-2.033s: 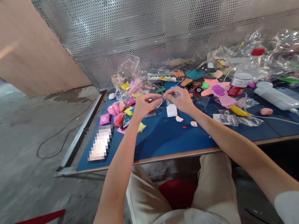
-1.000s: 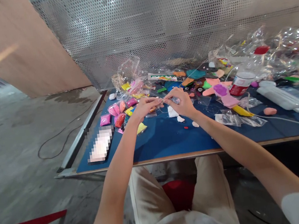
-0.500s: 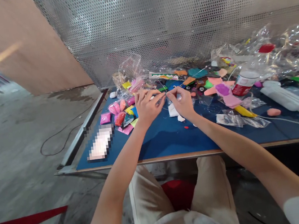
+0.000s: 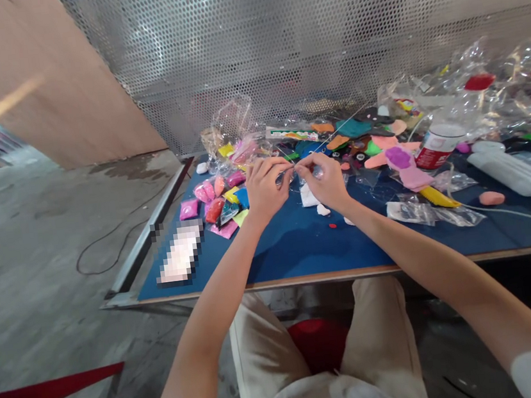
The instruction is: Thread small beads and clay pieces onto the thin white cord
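- My left hand (image 4: 265,189) and right hand (image 4: 328,181) nearly meet, fingers narrow, seemingly pinching a thin strand (image 4: 356,114) above the table (image 4: 302,259).
- I judge this fine two-handed work, calling for steady fingertips.

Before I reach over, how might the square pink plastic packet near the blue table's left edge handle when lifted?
The pink packet would probably squash a little, since it looks pillowy. Its shiny wrapper may be slippery. Lying flat on the blue table, it seems unlikely to roll.

Two hands (image 4: 267,189) (one pair), one tabletop (image 4: 296,256), one perforated panel (image 4: 246,40).
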`<state>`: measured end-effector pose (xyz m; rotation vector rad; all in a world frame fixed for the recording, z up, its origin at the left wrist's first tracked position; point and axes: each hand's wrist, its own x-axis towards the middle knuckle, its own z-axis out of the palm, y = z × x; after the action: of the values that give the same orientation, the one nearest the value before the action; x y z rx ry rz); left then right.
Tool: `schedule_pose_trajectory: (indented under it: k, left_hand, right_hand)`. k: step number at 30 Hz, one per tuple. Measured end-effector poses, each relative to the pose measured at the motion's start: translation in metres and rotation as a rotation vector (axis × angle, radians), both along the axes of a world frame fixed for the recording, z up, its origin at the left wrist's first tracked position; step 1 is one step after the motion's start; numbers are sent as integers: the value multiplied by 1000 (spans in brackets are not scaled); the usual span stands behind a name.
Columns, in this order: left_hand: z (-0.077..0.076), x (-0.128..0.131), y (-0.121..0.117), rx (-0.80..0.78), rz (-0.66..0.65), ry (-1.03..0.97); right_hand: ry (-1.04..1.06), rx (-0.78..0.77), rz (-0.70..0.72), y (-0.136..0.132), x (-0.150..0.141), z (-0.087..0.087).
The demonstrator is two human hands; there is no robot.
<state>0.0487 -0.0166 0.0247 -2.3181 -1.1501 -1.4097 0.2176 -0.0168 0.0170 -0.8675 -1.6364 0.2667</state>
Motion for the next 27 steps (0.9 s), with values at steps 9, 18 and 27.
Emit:
schedule_pose_trajectory:
  k: [9, 18, 27]
  left_hand:
    - [0, 3, 2, -59, 45, 93]
    - [7, -1, 8, -167, -142, 46]
    - [9, -6, 8, -189, -231, 56]
  right_hand:
    - [-59, 57, -137, 3, -6, -10]
    - [-358, 220, -206, 8, 12, 1]
    - [-349, 213, -148, 12, 21, 5]
